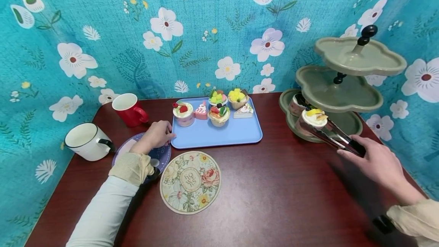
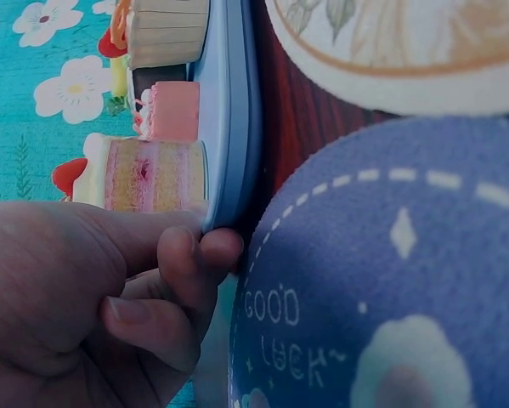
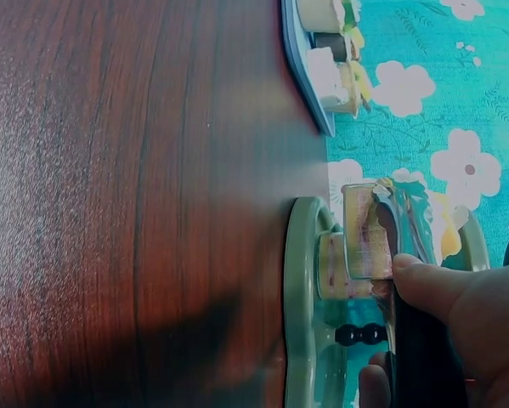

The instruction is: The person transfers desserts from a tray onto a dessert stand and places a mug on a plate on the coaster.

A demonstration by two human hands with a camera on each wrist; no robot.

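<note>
My left hand (image 1: 154, 137) pinches the left edge of the blue tray (image 1: 209, 135); in the left wrist view the thumb lies by the rim, close to a layered cake cup (image 2: 152, 174). Several small cakes and tarts stand on that tray. My right hand (image 1: 377, 160) grips black-handled metal tongs (image 1: 357, 148). Between the tongs' tips is a cake cup with cream and yellow fruit (image 1: 314, 118), held over the front of the bottom tier of the green stand (image 1: 351, 128). Behind it, another cake cup (image 1: 297, 105) sits on that tier, partly hidden.
A red mug (image 1: 127, 106) and a white mug (image 1: 84, 140) stand at the left. A purple round mat (image 1: 162, 154) lies under my left forearm, beside a floral round mat (image 1: 190, 182). Two upper tiers (image 1: 377, 58) of the stand overhang the bottom one. Flowered blue cloth backs the table.
</note>
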